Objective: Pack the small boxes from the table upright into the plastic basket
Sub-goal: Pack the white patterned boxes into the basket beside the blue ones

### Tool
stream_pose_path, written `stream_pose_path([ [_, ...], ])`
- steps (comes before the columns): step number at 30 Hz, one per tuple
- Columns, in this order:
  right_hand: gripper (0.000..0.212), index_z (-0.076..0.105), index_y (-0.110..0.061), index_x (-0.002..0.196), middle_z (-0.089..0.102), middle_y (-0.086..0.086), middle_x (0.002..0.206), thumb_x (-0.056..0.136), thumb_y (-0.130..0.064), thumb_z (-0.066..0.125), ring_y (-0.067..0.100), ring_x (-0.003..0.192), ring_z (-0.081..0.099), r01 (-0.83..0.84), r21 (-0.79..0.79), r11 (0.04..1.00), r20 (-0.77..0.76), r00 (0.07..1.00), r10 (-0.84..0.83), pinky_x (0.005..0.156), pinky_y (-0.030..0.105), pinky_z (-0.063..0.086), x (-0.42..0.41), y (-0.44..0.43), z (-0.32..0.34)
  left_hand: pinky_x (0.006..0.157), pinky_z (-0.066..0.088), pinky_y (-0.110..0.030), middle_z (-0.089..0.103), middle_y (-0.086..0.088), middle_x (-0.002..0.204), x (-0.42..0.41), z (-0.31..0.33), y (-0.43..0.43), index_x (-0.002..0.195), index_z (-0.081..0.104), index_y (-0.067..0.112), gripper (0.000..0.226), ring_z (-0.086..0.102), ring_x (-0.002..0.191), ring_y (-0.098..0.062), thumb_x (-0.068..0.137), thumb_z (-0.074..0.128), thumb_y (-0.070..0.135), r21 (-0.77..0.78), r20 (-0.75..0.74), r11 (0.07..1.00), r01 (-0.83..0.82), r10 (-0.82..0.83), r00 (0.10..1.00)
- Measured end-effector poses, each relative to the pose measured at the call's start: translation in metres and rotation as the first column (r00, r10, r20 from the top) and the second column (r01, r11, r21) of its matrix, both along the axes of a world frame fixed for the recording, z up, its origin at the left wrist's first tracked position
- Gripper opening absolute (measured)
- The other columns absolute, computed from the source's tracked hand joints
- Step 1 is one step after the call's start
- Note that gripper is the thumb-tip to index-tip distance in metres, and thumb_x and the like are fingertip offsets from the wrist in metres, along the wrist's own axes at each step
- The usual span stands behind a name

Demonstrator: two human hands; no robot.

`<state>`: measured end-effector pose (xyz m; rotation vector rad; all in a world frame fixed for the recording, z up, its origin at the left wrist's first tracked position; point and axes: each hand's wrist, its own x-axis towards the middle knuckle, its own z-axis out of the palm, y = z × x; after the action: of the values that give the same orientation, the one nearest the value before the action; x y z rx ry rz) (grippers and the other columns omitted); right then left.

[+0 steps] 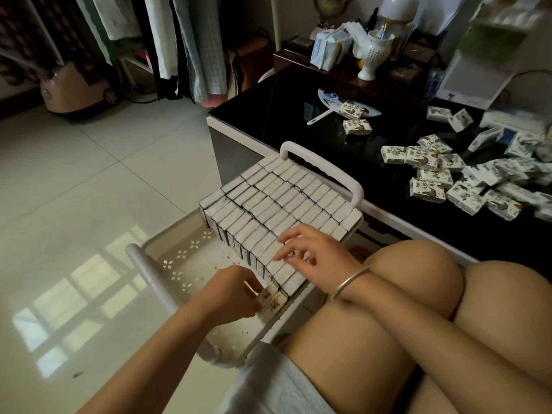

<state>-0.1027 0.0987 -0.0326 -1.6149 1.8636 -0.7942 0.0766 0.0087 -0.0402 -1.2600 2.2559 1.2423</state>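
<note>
Just below the frame's centre, the left hand (236,291) pinches one small box (270,298) between curled fingers and thumb at the near end of the nearest row. Just right of it, the right hand (316,252), a bracelet (352,280) on its wrist, lies with fingers loosely spread on the tops of the packed boxes (280,201). These stand upright in tight rows in the plastic basket (191,255) at centre frame. Loose boxes (442,177) lie heaped on the black table (283,115) at right.

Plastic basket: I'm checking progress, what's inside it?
Upright small boxes in tight rows fill most of the plastic basket; its left part shows bare perforated floor. Anything under the rows is covered.
</note>
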Motion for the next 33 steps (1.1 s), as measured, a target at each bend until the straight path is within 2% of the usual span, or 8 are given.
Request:
stream_pose_path([
  [4,0.024,0.071,-0.033,0.091,0.057,-0.019,0.109,0.091,-0.013,0.059,0.003,0.080,0.055,0.101,-0.044,0.994,0.116,0.989,-0.096,0.067,0.015,0.045,-0.011,-0.001,0.000,0.071,0.061,-0.027,0.073,-0.007,0.093,-0.002,-0.003,0.000,0.097,0.067,0.013,0.019,0.074,0.078,-0.018,0.082,0.072,0.002,0.103,-0.069,0.991,-0.082,0.089,0.994],
  [10,0.026,0.071,-0.034,0.092,0.057,-0.021,0.107,0.091,-0.012,0.058,0.005,0.084,0.057,0.107,-0.038,0.994,0.117,0.988,-0.102,0.069,0.019,0.049,-0.010,-0.002,-0.004,0.076,0.061,-0.034,0.072,-0.009,0.097,0.000,-0.002,-0.003,0.105,0.065,0.011,0.019,0.071,0.081,-0.022,0.087,0.070,0.010,0.206,-0.069,0.973,-0.106,0.122,0.990],
  [15,0.026,0.071,-0.031,0.093,0.057,-0.019,0.107,0.091,-0.010,0.056,0.005,0.085,0.056,0.142,-0.063,0.988,0.143,0.981,-0.132,0.068,0.017,0.047,-0.016,-0.001,0.002,0.078,0.057,-0.031,0.072,0.004,0.104,0.006,-0.002,-0.013,0.114,0.065,0.026,0.029,0.070,0.088,-0.014,0.087,0.068,0.039,-0.061,0.033,0.998,-0.010,0.012,0.999],
  [18,0.028,0.071,-0.031,0.093,0.058,-0.018,0.108,0.091,-0.008,0.056,0.008,0.088,0.057,0.170,-0.086,0.982,0.150,0.976,-0.156,0.070,0.019,0.050,-0.024,0.003,0.008,0.084,0.057,-0.034,0.072,0.008,0.105,0.008,0.002,-0.015,0.112,0.067,0.025,0.026,0.067,0.088,-0.009,0.091,0.062,0.039,-0.218,0.028,0.976,0.002,0.004,1.000],
  [21,0.030,0.071,-0.033,0.091,0.058,-0.019,0.107,0.091,-0.007,0.056,0.009,0.085,0.058,0.219,-0.119,0.968,0.139,0.970,-0.202,0.070,0.018,0.049,-0.039,0.009,0.015,0.079,0.058,-0.030,0.072,0.011,0.098,-0.007,0.016,-0.010,0.103,0.069,0.026,0.015,0.065,0.083,-0.003,0.094,0.058,0.030,-0.396,-0.128,0.917,-0.047,-0.005,0.992],
  [26,0.025,0.073,-0.024,0.091,0.061,-0.009,0.103,0.089,-0.005,0.057,0.016,0.081,0.061,0.391,-0.180,0.902,0.041,0.920,-0.391,0.076,0.028,0.052,-0.084,0.028,0.028,0.073,0.058,-0.032,0.070,0.014,0.084,-0.088,0.046,0.019,0.094,0.068,0.026,0.011,0.066,0.075,0.000,0.095,0.057,0.022,-0.342,-0.448,0.938,-0.060,-0.107,0.888],
  [30,0.028,0.071,-0.027,0.089,0.063,-0.007,0.098,0.088,-0.003,0.057,0.016,0.081,0.062,0.597,-0.186,0.780,-0.047,0.788,-0.614,0.079,0.029,0.052,-0.146,0.058,0.039,0.073,0.056,-0.035,0.072,0.007,0.086,-0.156,0.046,0.042,0.093,0.070,0.021,0.011,0.066,0.076,-0.007,0.093,0.059,0.021,-0.342,-0.544,0.938,0.047,-0.238,0.805],
  [33,0.026,0.069,-0.026,0.094,0.060,0.000,0.111,0.087,-0.003,0.059,0.020,0.083,0.063,0.720,-0.134,0.681,-0.173,0.659,-0.732,0.081,0.033,0.051,-0.193,0.085,0.029,0.070,0.053,-0.025,0.073,0.006,0.092,-0.204,0.040,0.050,0.098,0.069,0.021,0.013,0.064,0.078,-0.006,0.093,0.058,0.019,-0.397,-0.560,0.914,0.085,-0.314,0.767],
])
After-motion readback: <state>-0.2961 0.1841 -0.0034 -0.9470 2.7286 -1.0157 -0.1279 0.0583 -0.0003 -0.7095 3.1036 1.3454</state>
